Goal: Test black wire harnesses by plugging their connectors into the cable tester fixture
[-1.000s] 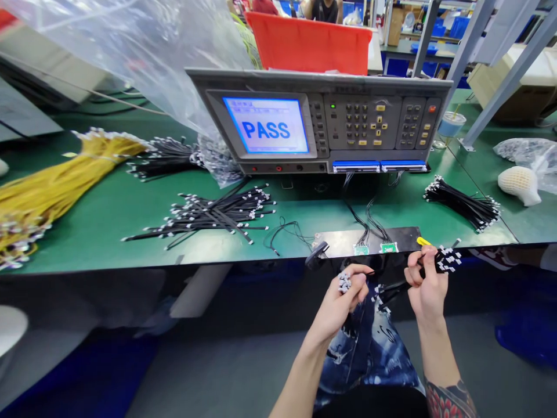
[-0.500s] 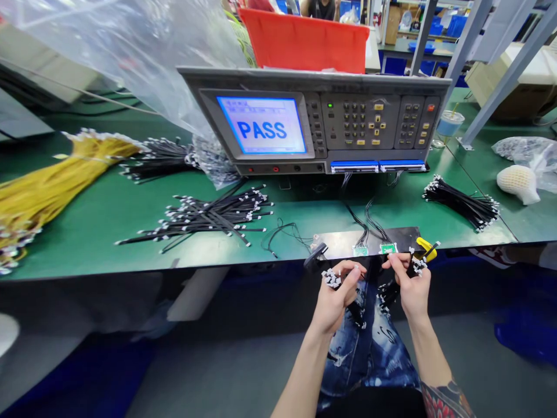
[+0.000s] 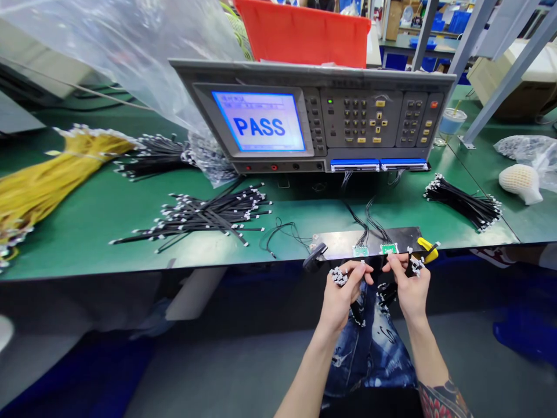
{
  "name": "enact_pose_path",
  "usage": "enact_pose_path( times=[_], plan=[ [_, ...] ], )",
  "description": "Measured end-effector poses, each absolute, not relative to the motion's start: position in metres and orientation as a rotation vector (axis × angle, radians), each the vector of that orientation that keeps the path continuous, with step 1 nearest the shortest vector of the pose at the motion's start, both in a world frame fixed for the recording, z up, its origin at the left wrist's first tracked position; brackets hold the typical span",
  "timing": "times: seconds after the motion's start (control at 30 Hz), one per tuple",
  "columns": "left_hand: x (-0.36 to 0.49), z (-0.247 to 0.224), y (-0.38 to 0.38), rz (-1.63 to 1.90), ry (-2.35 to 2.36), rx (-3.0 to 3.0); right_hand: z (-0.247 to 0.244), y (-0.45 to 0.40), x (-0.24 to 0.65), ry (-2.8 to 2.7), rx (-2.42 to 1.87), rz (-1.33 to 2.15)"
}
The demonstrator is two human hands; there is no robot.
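Observation:
My left hand (image 3: 342, 296) is closed round a bundle of black cables whose white connectors (image 3: 338, 276) stick out above the fist. Thumb and forefinger pinch together near a small white connector (image 3: 362, 264), just below the left green circuit board (image 3: 360, 251). My right hand (image 3: 409, 287) also grips black cables, with white connectors (image 3: 417, 266) showing beside the palm. Its thumb and forefinger meet just under the right green circuit board (image 3: 389, 248). Both boards sit on a metal plate (image 3: 335, 241) at the table edge, wired to the tester (image 3: 313, 116), whose screen (image 3: 260, 123) reads PASS.
Loose black cables (image 3: 209, 215) and a yellow cable bundle (image 3: 65, 168) lie to the left. Another black bundle (image 3: 463, 203) rests right. A yellow-handled clamp (image 3: 427, 249) and a black clamp (image 3: 316, 255) hold the plate's ends. A red bin (image 3: 304, 35) stands behind the tester.
My left hand has shifted slightly right and up, closer to the boards. My right hand stays almost in place by the right board. The view has tilted a little; the screen still shows PASS.

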State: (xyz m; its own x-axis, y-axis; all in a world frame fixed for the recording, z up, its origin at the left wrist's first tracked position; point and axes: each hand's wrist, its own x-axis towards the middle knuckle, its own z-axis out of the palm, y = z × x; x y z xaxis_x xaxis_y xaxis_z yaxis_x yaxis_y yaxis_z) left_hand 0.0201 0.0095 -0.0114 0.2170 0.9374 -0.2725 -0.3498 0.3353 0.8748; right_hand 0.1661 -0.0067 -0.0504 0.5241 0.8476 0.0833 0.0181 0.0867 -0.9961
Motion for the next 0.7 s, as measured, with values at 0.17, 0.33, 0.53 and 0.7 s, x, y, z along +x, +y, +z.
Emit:
enact_pose_path(
  times=[0.17,0.33,0.53,0.7],
  plan=[
    [0.024,-0.017,0.011,1.104,1.049,0.784,-0.049,-0.006,0.16,-0.782,-1.334,0.726],
    [0.027,-0.02,0.012,1.145,1.119,0.806,-0.051,-0.004,0.153,-0.719,-1.318,0.684],
    [0.028,-0.02,0.014,1.163,1.175,0.808,-0.05,-0.003,0.153,-0.721,-1.313,0.691],
    [0.029,-0.02,0.014,1.164,1.191,0.829,-0.049,-0.004,0.154,-0.715,-1.316,0.708]
  ],
)
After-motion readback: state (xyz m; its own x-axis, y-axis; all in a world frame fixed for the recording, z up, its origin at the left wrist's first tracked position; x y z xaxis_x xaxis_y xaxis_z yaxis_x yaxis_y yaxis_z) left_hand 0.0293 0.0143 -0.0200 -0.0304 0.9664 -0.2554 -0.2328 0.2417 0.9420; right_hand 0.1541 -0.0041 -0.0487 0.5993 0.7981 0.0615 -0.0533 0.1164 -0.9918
